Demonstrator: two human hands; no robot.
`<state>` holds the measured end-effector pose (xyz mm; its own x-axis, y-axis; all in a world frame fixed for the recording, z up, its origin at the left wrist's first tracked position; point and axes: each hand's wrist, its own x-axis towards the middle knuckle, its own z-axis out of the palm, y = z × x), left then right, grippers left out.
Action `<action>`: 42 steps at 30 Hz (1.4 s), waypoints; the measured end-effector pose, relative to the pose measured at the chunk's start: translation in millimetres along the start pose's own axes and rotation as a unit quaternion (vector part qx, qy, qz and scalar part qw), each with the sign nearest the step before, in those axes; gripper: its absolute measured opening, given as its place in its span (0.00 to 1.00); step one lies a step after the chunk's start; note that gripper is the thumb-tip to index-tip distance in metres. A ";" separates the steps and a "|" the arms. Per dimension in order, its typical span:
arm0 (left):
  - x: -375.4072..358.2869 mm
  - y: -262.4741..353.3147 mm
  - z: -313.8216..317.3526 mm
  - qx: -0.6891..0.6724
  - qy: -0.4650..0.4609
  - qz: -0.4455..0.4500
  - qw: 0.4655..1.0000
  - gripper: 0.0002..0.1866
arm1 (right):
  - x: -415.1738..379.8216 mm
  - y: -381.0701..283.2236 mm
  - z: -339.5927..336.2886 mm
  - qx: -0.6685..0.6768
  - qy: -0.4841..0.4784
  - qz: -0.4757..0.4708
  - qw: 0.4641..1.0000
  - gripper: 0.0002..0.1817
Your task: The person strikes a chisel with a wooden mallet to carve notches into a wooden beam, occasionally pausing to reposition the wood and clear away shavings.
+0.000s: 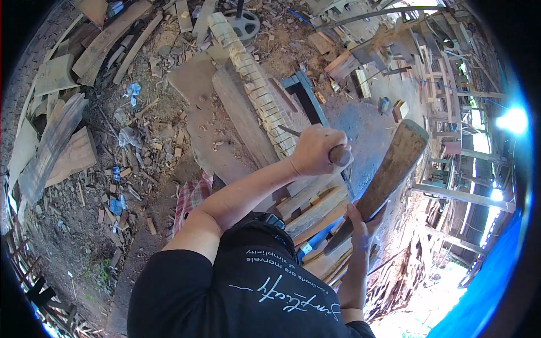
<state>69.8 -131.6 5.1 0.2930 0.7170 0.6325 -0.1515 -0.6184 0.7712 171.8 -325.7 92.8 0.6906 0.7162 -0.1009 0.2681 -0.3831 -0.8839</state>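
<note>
My left hand (321, 149) is closed around the wooden handle (340, 155) of a chisel. Its thin blade (289, 131) points away to the left, over a long beam (251, 81) with a row of cuts and chipped notches along it. To the right, my right hand (363, 221) grips a wooden mallet (394, 166) near its narrow lower part. The mallet's broad head is raised, tilted up and right, apart from the chisel handle.
Planks (242, 115) lie beside the beam, with more boards (315, 211) close before my body. A dark blue-grey frame (304, 93) stands past the beam. Wood chips and scraps (163, 141) litter the ground. Curved boards (53, 141) are piled at left, a spoked wheel (242, 25) behind.
</note>
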 end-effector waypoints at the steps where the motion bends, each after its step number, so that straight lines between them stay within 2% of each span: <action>1: 1.0 -1.1 -1.5 0.012 -0.004 -0.009 1.000 0.12 | -1.0 -0.2 0.2 0.001 0.002 0.000 1.000 0.44; 7: 1.1 -13.5 -0.3 -0.008 0.009 -0.052 0.999 0.11 | -7.5 -9.5 8.7 0.006 0.003 0.017 1.000 0.44; 13: 6.7 -13.3 -4.0 -0.009 0.020 -0.080 0.997 0.11 | -2.1 -8.3 -1.8 -0.018 -0.013 -0.007 1.000 0.46; 15: 9.5 -15.2 -3.5 0.000 0.021 -0.081 0.996 0.11 | 4.4 2.3 -28.0 -0.051 0.077 -0.139 0.986 0.43; 17: 11.9 -15.9 -3.5 0.007 0.019 -0.085 0.996 0.11 | 9.6 -28.1 -58.2 -0.114 0.044 -0.243 0.962 0.35; 19: 15.5 -14.6 -4.2 -0.001 0.019 -0.088 0.996 0.10 | -11.3 -111.6 -6.8 0.039 0.036 -0.303 0.952 0.30; 20: 15.9 -16.1 -3.3 -0.001 0.019 -0.089 0.996 0.10 | 0.9 -83.2 -29.7 0.140 0.070 -0.343 0.926 0.28; 21: 16.6 -17.6 -2.2 0.005 0.014 -0.095 0.995 0.09 | 4.0 -59.7 -21.0 0.140 0.069 -0.342 0.927 0.28; 23: 17.2 -20.2 -3.5 0.011 0.012 -0.102 0.995 0.09 | 6.5 -15.7 9.1 -0.046 0.014 -0.205 0.978 0.32; 25: 16.0 -20.4 -6.9 -0.010 0.037 -0.063 0.997 0.09 | 3.7 4.5 27.3 -0.228 -0.040 -0.056 0.971 0.36; 26: 14.3 -18.0 -7.3 -0.012 0.033 -0.059 0.998 0.09 | -1.0 3.8 27.3 -0.225 -0.034 -0.055 0.972 0.36; 28: 15.4 -18.3 -12.3 0.005 0.011 -0.099 0.995 0.11 | 4.8 -4.3 27.4 -0.128 -0.077 -0.015 0.989 0.42; 30: 7.7 -15.7 -11.0 0.005 0.001 -0.103 0.995 0.11 | 4.4 -11.7 8.3 -0.214 0.018 -0.049 0.975 0.46; 31: 9.2 -16.7 -9.8 0.007 0.000 -0.100 0.995 0.12 | 1.8 -27.2 2.1 -0.150 0.048 -0.078 0.984 0.49; 32: 9.1 -17.3 -8.7 0.006 0.000 -0.099 0.995 0.12 | 7.5 -7.8 -19.9 -0.118 0.104 -0.190 0.969 0.38; 33: 6.3 -17.4 -7.7 0.008 -0.008 -0.090 0.996 0.12 | 6.0 -23.5 -21.9 -0.119 0.105 -0.187 0.969 0.38; 35: 1.9 -16.8 -6.9 0.007 -0.020 -0.083 0.996 0.12 | 2.8 -69.4 -25.2 -0.023 0.033 -0.319 0.947 0.19; 36: 2.6 -15.9 -8.2 0.013 -0.020 -0.085 0.996 0.11 | 0.5 -58.4 -26.6 0.085 -0.009 -0.257 0.963 0.21; 37: 3.7 -15.4 -9.7 0.019 -0.019 -0.087 0.996 0.10 | -4.6 -48.6 -13.2 0.084 -0.008 -0.258 0.963 0.21; 38: 6.0 -18.3 -9.8 0.019 -0.017 -0.085 0.996 0.10 | -11.1 -39.0 11.3 -0.122 0.042 -0.136 0.982 0.31; 39: 7.5 -22.0 -9.0 0.000 0.018 -0.090 0.996 0.10 | -10.6 -27.1 27.8 -0.319 0.091 -0.006 0.943 0.42; 40: 6.8 -21.5 -8.4 -0.023 0.047 -0.095 0.994 0.09 | 4.6 -10.6 32.8 -0.202 -0.094 -0.008 0.975 0.47; 41: 9.5 -17.9 -10.8 -0.023 0.047 -0.087 0.995 0.09 | 0.5 7.5 30.6 -0.228 -0.063 -0.051 0.970 0.42; 42: 15.3 -16.2 -18.0 -0.024 0.033 -0.108 0.993 0.09 | 4.5 -8.9 29.1 -0.232 -0.057 -0.035 0.970 0.43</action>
<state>59.7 -104.9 3.6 0.2604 0.8521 0.4541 -0.1378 -0.4327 0.8909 153.0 -302.1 86.9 0.5881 0.7997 -0.1204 0.6037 -0.5332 -0.5926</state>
